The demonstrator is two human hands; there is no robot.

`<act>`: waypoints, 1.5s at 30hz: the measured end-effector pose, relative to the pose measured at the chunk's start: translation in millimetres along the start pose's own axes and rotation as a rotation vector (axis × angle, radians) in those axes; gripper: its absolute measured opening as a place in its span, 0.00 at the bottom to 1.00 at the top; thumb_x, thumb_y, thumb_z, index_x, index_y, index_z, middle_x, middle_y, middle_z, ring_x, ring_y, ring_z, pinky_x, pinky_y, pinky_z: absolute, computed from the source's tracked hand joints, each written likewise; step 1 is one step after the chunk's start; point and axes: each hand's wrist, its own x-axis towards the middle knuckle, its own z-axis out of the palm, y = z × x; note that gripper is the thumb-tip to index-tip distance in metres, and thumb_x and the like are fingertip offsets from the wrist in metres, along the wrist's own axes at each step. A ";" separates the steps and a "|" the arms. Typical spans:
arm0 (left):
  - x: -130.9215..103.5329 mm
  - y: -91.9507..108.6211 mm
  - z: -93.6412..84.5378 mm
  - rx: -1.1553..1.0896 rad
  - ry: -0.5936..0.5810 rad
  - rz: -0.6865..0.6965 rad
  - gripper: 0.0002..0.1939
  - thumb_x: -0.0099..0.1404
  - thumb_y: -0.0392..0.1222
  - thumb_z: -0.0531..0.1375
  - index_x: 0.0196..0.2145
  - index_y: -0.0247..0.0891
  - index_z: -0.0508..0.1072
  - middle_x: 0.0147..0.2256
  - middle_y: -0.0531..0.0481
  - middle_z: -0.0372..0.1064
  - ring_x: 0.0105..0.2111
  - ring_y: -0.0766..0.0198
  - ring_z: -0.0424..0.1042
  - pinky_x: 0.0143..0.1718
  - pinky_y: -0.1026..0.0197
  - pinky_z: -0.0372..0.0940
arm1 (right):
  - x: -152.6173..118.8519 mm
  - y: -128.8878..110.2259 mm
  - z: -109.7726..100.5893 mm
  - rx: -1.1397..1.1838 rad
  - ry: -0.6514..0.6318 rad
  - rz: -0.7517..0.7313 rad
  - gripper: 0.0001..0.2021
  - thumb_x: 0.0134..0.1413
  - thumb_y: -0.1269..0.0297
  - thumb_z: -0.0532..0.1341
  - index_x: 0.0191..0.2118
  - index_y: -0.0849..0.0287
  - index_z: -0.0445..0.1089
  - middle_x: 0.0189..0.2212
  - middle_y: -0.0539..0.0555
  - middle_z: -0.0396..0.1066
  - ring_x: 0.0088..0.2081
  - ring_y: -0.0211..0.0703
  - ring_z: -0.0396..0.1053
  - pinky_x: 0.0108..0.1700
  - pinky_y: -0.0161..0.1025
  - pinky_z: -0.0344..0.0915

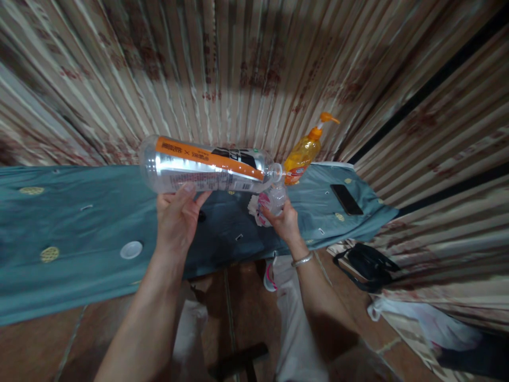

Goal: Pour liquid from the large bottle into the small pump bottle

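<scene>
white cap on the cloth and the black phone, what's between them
In the head view, both hands lie between the white cap and black phone: left hand, right hand.

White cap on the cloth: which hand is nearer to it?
Left. The left hand, gripping the large clear bottle, is just right of the white cap; the right hand, holding a small bottle, is farther right.

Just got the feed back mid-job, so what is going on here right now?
A person stands at a table covered with a teal cloth. The left hand holds a large clear plastic bottle with an orange label, tipped on its side, its open mouth meeting a small clear bottle gripped upright in the right hand. It looks like pouring, though no liquid is visible. A white cap, an orange pump bottle and a black phone lie on the cloth.
</scene>
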 end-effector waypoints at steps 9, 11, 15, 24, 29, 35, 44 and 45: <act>-0.6 -0.3 -0.5 0.016 -0.005 -0.009 0.20 0.46 0.44 0.79 0.35 0.46 0.76 0.34 0.53 0.82 0.42 0.55 0.82 0.48 0.52 0.78 | -0.1 0.0 0.3 0.005 0.009 0.001 0.30 0.47 0.43 0.71 0.51 0.56 0.69 0.36 0.56 0.82 0.38 0.53 0.80 0.35 0.41 0.71; -0.4 -0.5 -0.5 0.016 -0.006 -0.013 0.20 0.46 0.44 0.80 0.35 0.46 0.76 0.34 0.54 0.82 0.42 0.55 0.82 0.49 0.52 0.78 | -0.1 -0.3 -0.1 0.009 0.004 0.003 0.30 0.47 0.44 0.71 0.51 0.56 0.69 0.36 0.56 0.82 0.39 0.53 0.80 0.35 0.41 0.71; -0.3 -0.3 0.0 0.005 0.025 -0.018 0.23 0.43 0.44 0.81 0.34 0.45 0.76 0.34 0.54 0.82 0.40 0.56 0.81 0.47 0.53 0.78 | 0.0 -0.6 -1.2 0.031 -0.008 0.003 0.31 0.47 0.45 0.71 0.53 0.57 0.69 0.36 0.57 0.82 0.39 0.55 0.80 0.36 0.42 0.72; -0.2 -0.3 -4.3 0.061 -0.006 -0.025 0.20 0.48 0.46 0.79 0.36 0.47 0.77 0.34 0.52 0.81 0.47 0.51 0.80 0.51 0.49 0.76 | -0.4 -2.0 -2.4 0.017 -0.013 0.009 0.30 0.47 0.45 0.71 0.53 0.56 0.69 0.37 0.57 0.82 0.40 0.55 0.80 0.37 0.42 0.72; 0.4 -1.5 -4.1 0.026 -0.009 -0.020 0.23 0.48 0.44 0.79 0.40 0.46 0.77 0.36 0.52 0.82 0.46 0.52 0.81 0.50 0.51 0.77 | -0.2 -3.0 -2.1 -0.007 -0.013 0.011 0.31 0.48 0.46 0.72 0.53 0.57 0.69 0.38 0.57 0.82 0.39 0.53 0.80 0.36 0.41 0.72; 1.0 -2.8 -4.0 -0.008 -0.008 -0.017 0.23 0.48 0.42 0.79 0.40 0.45 0.76 0.36 0.52 0.82 0.45 0.52 0.82 0.48 0.52 0.78 | -0.2 -2.6 -2.0 -0.029 -0.024 0.023 0.32 0.48 0.46 0.72 0.54 0.60 0.69 0.38 0.59 0.82 0.40 0.55 0.80 0.38 0.41 0.72; 0.6 -2.1 -0.4 -0.040 0.013 0.001 0.23 0.44 0.43 0.81 0.36 0.43 0.77 0.32 0.52 0.81 0.38 0.57 0.82 0.44 0.55 0.79 | 0.1 -1.1 -1.3 0.000 -0.020 0.020 0.33 0.47 0.44 0.71 0.55 0.59 0.69 0.38 0.58 0.82 0.38 0.54 0.80 0.36 0.41 0.71; 0.6 -2.0 -0.3 -0.042 0.015 0.000 0.24 0.43 0.43 0.81 0.36 0.43 0.77 0.32 0.52 0.81 0.38 0.57 0.82 0.44 0.55 0.79 | 0.1 -1.1 -1.2 0.004 -0.019 0.020 0.33 0.47 0.44 0.71 0.55 0.59 0.69 0.38 0.58 0.82 0.38 0.54 0.80 0.36 0.41 0.71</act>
